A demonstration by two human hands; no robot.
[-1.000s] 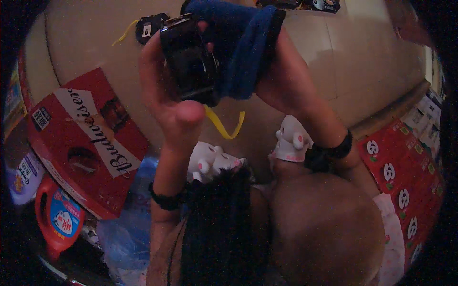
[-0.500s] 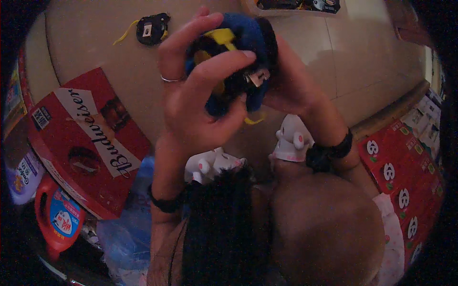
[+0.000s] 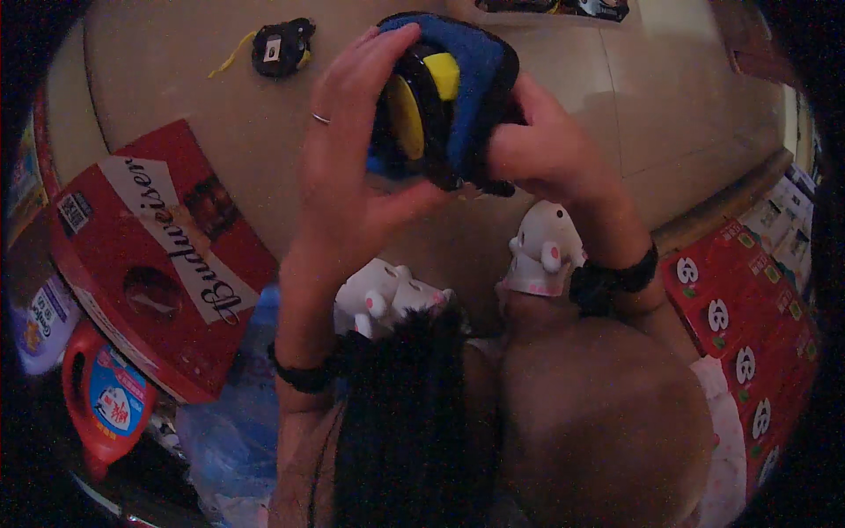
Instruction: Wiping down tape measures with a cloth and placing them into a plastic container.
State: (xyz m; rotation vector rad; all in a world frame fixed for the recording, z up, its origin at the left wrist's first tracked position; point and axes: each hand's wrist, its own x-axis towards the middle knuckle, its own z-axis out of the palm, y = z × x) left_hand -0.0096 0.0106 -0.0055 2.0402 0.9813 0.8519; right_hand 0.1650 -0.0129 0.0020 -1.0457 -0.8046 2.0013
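Note:
Raised in front of me are a black tape measure point(image 3: 407, 114) with yellow parts and a blue cloth pouch point(image 3: 484, 66) with black edging, which wraps part of it. My left hand point(image 3: 348, 150) curves round the left side of the tape measure, its fingers at the top and thumb below. From the right, my right hand point(image 3: 546, 145) grips the pouch, with some fingertips hidden behind it. Another black tape measure point(image 3: 282, 48) with a yellow cord lies on the floor, beyond my left hand.
On the left stand a red carton point(image 3: 167, 255), a red detergent bottle point(image 3: 110, 405) and a purple bottle point(image 3: 51, 326). Red packages point(image 3: 739, 308) lie at the right. A tray point(image 3: 554, 7) is at the far edge. White slippers point(image 3: 541, 251) with animal faces are below my hands.
The tape measure and pouch have turned, showing more blue cloth and the yellow side. My left fingers have shifted from across the front to the left edge; my right hand shows more.

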